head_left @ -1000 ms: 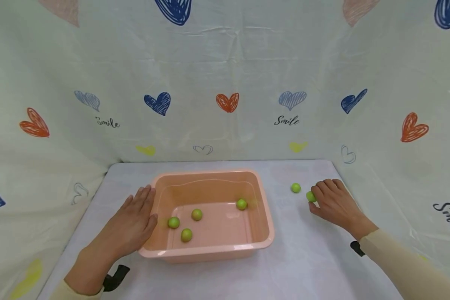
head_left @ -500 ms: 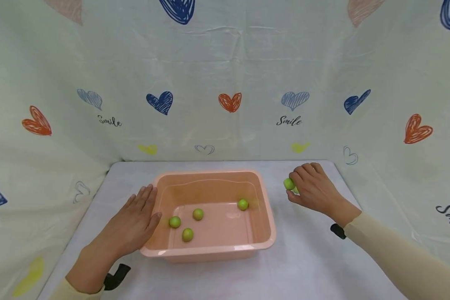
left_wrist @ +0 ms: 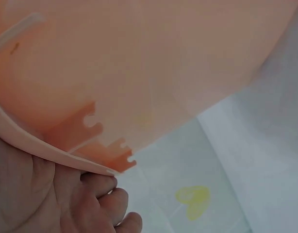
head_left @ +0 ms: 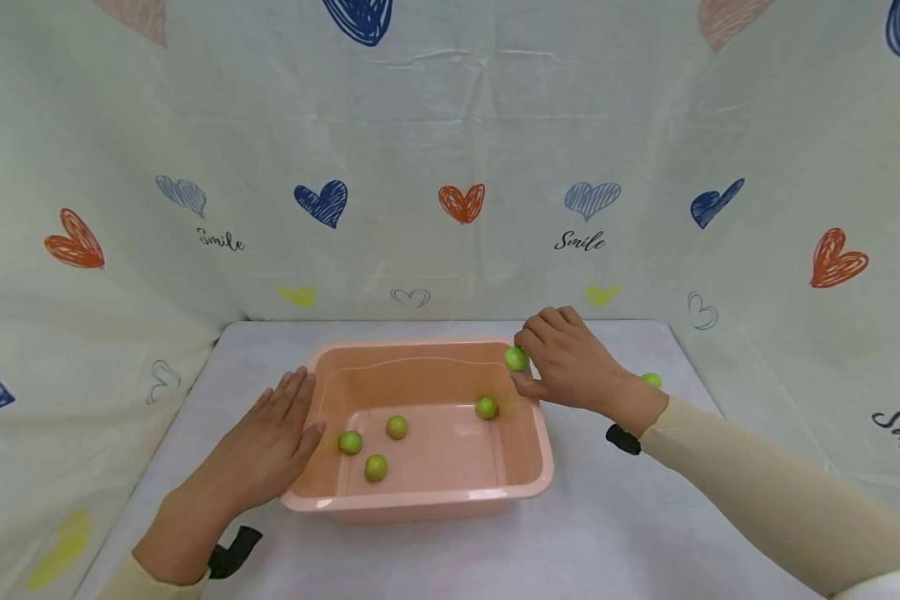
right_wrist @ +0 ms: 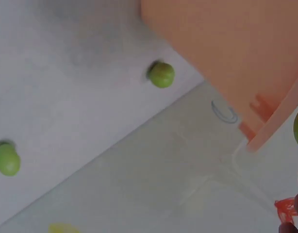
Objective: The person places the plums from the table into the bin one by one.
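Observation:
A pink plastic basin (head_left: pixel 420 501) stands on the table with several small round green fruits inside, one of them a green fruit (head_left: pixel 376 467) near its front. My left hand (head_left: pixel 258 454) rests along the basin's left rim, fingers straight; the left wrist view has its fingers (left_wrist: pixel 98 194) against the rim's underside. Over the basin's back right corner, my right hand (head_left: pixel 573 367) pinches another green fruit (head_left: pixel 517 359) between thumb and fingers. That fruit shows only at the edge of the right wrist view.
A loose green fruit (head_left: pixel 651 379) lies on the table (head_left: pixel 607 517) behind the right forearm. In the right wrist view a second loose green fruit (right_wrist: pixel 161 74) lies beside the basin, hidden in the head view. A heart-printed curtain (head_left: pixel 390 125) surrounds the table's back and sides.
My right hand has carried the pinched fruit leftward from the table's right side to the basin's back right corner. The left hand has stayed on the rim.

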{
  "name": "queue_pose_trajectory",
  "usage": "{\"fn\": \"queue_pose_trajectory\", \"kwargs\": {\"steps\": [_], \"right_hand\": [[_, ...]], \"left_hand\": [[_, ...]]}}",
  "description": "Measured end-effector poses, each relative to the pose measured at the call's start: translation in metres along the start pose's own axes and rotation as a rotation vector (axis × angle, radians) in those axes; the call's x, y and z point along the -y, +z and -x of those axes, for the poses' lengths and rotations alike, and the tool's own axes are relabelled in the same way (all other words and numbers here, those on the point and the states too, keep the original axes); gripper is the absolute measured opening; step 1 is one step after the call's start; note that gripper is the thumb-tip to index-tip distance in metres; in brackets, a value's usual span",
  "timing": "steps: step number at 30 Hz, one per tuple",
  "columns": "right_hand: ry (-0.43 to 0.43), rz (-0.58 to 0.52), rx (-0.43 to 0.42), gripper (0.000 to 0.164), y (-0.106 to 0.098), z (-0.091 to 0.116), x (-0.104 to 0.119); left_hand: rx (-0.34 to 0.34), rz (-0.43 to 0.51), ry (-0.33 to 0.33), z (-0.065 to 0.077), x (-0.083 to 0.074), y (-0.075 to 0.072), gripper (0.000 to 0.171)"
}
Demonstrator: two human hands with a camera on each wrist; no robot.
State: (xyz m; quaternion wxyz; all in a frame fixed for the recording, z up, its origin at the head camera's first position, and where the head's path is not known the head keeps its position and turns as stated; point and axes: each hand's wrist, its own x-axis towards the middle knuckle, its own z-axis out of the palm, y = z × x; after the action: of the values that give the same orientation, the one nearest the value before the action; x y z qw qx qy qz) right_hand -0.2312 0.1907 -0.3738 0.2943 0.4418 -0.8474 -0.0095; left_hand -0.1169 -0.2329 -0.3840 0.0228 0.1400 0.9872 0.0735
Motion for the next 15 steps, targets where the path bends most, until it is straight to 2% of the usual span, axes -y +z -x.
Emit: {"fn": "queue_pose_trajectory", "kwargs": {"steps": [9, 15], "right_hand": [[-0.034, -0.063, 0.081, 0.035, 0.015, -0.021, 0.032], [-0.051, -0.072, 0.130, 0.027, 0.024, -0.027, 0.048]], "left_hand": [[-0.008, 0.008, 0.002, 0.000, 0.000, -0.001, 0.074], [-0.014, 0.017, 0.006, 0.000, 0.000, -0.001, 0.073]]}}
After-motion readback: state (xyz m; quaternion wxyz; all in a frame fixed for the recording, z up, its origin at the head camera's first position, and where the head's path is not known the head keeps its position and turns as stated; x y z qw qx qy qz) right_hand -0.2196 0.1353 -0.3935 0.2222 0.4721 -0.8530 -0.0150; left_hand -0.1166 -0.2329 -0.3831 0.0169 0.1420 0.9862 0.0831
